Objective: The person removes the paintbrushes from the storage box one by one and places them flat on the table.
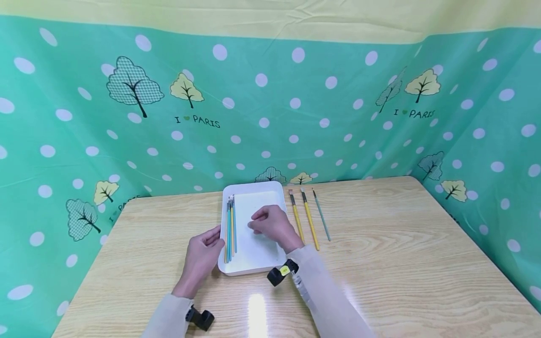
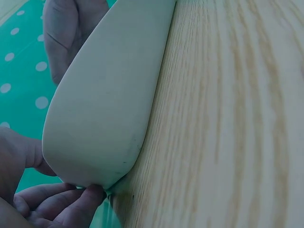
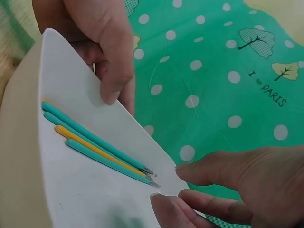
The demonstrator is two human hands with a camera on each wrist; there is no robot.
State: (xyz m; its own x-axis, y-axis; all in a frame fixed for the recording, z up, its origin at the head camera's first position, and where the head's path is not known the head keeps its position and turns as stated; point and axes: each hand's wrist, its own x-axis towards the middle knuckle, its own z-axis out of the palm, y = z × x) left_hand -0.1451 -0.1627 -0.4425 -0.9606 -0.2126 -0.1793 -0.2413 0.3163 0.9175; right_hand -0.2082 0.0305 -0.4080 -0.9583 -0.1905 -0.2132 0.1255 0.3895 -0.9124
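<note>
A white rectangular tray [image 1: 253, 256] lies on the wooden table. My left hand [image 1: 200, 256] grips its left wall, thumb at the rim and fingers against the outside. The outer wall of the tray [image 2: 104, 95] fills much of the left wrist view. Several slim paintbrushes [image 3: 102, 137] with teal and yellow handles lie side by side along the tray's left side, bristle ends away from me. Over the middle of the tray is my right hand [image 1: 274, 225], its fingers loosely bent with nothing held between them. In the right wrist view its thumb and fingers are apart, close to the brush tips.
Right of the tray, three more paintbrushes lie on the table [image 1: 401, 244]: a yellow one [image 1: 297, 216], a second yellow brush [image 1: 310, 218] and a thin teal one [image 1: 321, 213]. A green polka-dot cloth [image 1: 236, 155] hangs behind and at both sides of the table.
</note>
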